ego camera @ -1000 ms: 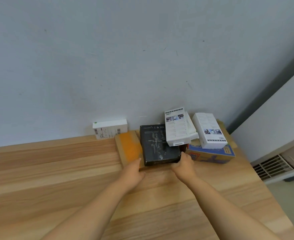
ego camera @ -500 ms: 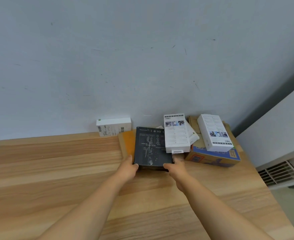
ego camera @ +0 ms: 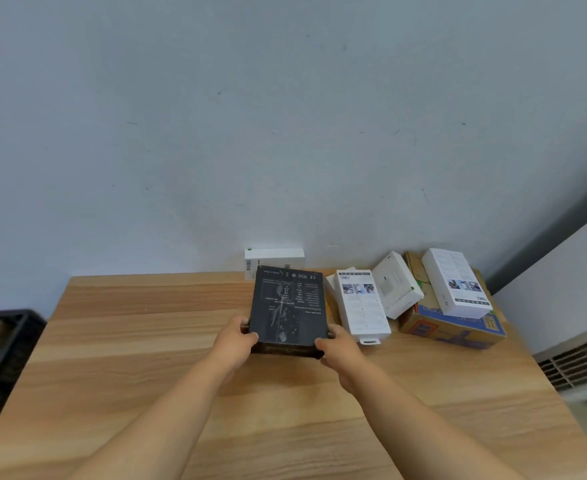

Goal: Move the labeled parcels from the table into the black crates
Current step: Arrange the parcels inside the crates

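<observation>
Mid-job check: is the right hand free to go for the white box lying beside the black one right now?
Probably not yet. The right hand grips the black box together with the left hand. The white box lies just right of it, uncovered and near, so once the black box is handed off the way looks clear.

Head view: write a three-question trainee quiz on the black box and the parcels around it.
1. True or false: both hands, left and right, grip the black box.
2. Which edge of the view shows the black crate? A) left B) right C) top
3. Fill in: the white box farthest right lies on a ____ carton.

Key: 1 true; 2 A; 3 cardboard.
</observation>
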Available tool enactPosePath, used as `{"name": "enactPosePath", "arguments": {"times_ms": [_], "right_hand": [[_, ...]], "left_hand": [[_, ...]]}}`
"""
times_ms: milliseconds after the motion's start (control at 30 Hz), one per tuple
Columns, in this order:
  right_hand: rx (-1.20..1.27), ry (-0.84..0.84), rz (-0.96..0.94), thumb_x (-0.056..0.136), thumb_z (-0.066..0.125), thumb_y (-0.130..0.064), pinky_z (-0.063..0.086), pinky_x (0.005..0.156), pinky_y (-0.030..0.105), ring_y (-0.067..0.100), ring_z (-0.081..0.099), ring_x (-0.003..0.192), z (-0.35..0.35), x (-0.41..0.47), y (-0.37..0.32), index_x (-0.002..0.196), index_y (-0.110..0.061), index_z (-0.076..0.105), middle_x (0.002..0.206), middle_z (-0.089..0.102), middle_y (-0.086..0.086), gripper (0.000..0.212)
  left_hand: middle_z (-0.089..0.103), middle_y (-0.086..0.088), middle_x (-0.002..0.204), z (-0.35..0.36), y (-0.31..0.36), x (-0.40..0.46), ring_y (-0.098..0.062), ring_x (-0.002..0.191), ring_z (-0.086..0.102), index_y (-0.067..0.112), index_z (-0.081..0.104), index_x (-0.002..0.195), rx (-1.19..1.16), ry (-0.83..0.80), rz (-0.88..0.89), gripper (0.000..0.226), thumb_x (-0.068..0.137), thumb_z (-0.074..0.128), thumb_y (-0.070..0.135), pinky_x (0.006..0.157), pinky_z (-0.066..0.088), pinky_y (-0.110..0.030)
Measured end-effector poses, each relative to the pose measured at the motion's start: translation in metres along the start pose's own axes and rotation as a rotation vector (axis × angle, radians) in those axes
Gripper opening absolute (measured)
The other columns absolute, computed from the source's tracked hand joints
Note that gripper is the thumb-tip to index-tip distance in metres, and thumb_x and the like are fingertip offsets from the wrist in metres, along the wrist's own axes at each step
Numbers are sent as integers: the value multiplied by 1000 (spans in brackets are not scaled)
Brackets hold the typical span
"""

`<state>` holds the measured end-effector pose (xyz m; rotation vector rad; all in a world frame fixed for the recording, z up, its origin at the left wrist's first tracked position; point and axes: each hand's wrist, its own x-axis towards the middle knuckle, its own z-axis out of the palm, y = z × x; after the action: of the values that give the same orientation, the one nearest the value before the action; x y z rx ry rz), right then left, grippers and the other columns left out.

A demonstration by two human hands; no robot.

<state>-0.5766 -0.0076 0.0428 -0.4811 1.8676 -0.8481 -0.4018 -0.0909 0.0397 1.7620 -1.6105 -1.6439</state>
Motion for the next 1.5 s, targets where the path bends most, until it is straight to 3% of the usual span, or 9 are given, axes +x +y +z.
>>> {"name": "enactPosePath", "arguments": {"times_ms": [167,300,533,667,800,900,1100,1267,1500], "right_hand": [[38,43,-98,97,46,-4,48,80,29,18,53,101,14,-24,-32,132,-14,44,121,55,4,37],[76,116,-217,95,44,-1,45,62,23,15,56,87,17,-45,-65,118,-12,53,110,60,5,27],[106,87,-451,98,43,-7,51,88,32,25,57,113,21,-87,-133,140,-14,42,127,58,8,43],[104,55,-604,100,40,-10,53,77,28,10,59,89,20,-117,-171,139,-23,44,98,63,-7,41],[137,14,-694,101,40,-10,50,61,20,15,58,99,23,-141,-203,139,-25,44,106,62,-2,41],[159,2,-745,100,42,-10,48,63,19,17,59,101,25,-153,-221,136,-24,47,116,62,4,39],[164,-68,-793,99,46,-12,50,74,24,13,61,102,25,-165,-234,128,-25,50,114,64,4,32],[214,-101,-793,100,44,-27,50,92,36,18,58,112,23,-168,-239,119,-21,50,118,62,3,21],[251,-224,-750,99,24,-54,42,102,45,19,49,123,19,-171,-247,116,-24,52,127,57,8,44]], "left_hand": [[57,-6,114,-35,14,-21,-25,98,56,15,47,110,-145,8,63,21,93,49,1,94,49,-45],[52,-7,122,-64,35,-37,-24,98,56,18,39,135,-263,31,164,54,89,47,-8,81,51,-40],[51,-6,123,-115,77,-72,-19,90,59,33,27,146,-306,84,401,78,86,46,-13,77,50,-36],[49,-5,127,-140,99,-91,-19,110,54,35,25,146,-297,125,527,82,85,50,-13,74,48,-23],[48,0,127,-163,122,-110,-16,115,49,35,26,146,-284,200,621,80,86,52,-11,67,44,-14],[50,1,128,-179,134,-120,-15,121,45,37,34,140,-250,269,687,75,86,53,-10,77,44,-21],[52,2,123,-202,149,-139,-19,111,52,37,42,134,-255,311,736,51,94,50,6,78,44,-25],[56,-4,123,-213,156,-149,-22,117,53,33,48,127,-332,263,715,30,101,39,21,101,43,-37],[55,-1,123,-222,161,-165,-19,118,50,28,48,119,-350,285,696,23,103,32,27,90,48,-35]]}}
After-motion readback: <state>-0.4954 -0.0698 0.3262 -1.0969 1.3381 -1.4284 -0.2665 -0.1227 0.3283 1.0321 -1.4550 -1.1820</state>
